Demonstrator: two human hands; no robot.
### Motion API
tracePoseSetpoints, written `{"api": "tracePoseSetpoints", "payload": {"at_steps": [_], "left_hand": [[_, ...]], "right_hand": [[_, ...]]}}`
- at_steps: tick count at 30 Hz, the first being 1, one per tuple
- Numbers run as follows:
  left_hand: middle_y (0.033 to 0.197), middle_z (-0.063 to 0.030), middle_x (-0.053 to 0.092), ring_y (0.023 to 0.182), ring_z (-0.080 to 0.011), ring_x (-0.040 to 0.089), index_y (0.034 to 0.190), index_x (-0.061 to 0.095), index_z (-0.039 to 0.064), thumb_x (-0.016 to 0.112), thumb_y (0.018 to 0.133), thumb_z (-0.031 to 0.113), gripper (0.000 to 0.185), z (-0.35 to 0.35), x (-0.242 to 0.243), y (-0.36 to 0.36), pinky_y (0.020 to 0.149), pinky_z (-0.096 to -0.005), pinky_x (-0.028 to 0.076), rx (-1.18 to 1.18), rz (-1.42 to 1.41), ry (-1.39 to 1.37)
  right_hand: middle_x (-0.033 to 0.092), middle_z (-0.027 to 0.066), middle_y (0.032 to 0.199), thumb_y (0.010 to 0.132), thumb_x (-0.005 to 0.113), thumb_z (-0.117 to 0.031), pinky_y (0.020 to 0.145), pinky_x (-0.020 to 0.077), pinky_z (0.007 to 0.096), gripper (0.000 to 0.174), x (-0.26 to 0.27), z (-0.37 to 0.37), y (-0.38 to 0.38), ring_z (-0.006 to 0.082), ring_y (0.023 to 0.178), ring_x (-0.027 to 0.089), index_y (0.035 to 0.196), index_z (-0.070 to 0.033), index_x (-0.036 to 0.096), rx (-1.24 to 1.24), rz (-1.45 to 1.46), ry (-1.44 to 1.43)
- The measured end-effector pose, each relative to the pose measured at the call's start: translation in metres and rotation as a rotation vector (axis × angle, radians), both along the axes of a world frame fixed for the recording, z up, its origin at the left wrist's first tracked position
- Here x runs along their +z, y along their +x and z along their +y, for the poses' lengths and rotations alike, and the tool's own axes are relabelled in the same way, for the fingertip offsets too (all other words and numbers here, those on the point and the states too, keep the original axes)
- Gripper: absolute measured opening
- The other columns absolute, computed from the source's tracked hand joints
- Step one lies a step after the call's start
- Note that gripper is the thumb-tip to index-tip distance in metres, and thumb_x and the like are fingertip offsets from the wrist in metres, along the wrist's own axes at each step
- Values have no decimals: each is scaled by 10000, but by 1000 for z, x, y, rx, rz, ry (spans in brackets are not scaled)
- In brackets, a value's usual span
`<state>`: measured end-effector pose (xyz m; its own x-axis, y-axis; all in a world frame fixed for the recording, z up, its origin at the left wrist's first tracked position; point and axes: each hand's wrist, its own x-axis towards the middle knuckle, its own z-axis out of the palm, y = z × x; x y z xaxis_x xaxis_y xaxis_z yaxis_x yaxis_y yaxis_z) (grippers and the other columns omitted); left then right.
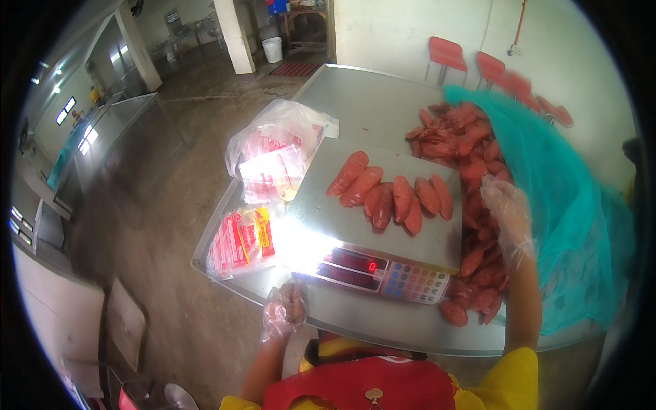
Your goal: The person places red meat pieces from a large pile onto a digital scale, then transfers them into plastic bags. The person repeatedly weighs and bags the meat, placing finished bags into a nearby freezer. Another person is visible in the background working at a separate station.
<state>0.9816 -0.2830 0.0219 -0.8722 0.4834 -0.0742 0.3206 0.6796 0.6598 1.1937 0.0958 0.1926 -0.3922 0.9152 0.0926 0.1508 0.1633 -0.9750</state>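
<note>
My right hand (509, 218), in a clear plastic glove, is over a heap of reddish sausages (472, 262) on the right side of the metal table. Its fingertips are hidden, so I cannot see whether they grip one. On the steel platform of a digital scale (318, 215) lie several sausages (382, 206) side by side. My gloved left hand (285, 308) rests at the table's near edge, just below the scale's left corner. Its fingers look curled, with nothing visible in them. A green mesh net (564, 220) covers the right part of the heap.
Left of the scale are a printed plastic packet (243, 243) and a clear bag of similar packets (279, 138). The metal table (359, 89) has a raised rim. Red stools (447, 55) stand along the wall. Beyond are a white bucket (272, 50) and another metal table (120, 123).
</note>
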Motion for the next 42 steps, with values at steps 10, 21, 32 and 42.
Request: {"api": "tracePoseSetpoints", "payload": {"at_steps": [10,21,32,42], "left_hand": [[903,-200,674,865,-429,648,1068,644,117,505,980,388,317,-10,-20,-5,744,-513,510,-63,-10,191],[894,-192,678,844,-414,647,997,640,108,485,978,367,303,-2,-13,-4,718,-510,505,-64,127,-29],[909,-206,658,851,-441,632,1033,634,114,489,978,341,275,-6,-3,-2,725,-535,495,-86,67,63],[1060,-113,646,947,-266,627,1146,586,44,503,999,249,266,-31,-114,-54,718,-390,501,-200,-271,420]], "right_hand": [[626,-6,819,872,667,-160,625,429,218,198,19,-28,-16,58,714,522,962,14,698,45,-8,78],[513,153,676,880,567,-202,600,436,357,251,6,-34,-67,167,621,484,823,43,568,257,-291,258],[667,199,926,849,590,-159,698,493,451,198,10,-30,-82,393,788,622,983,-28,654,369,-661,480],[642,235,848,890,524,-191,734,494,519,221,-61,-17,-98,445,834,628,953,-24,655,221,-587,832]]}}
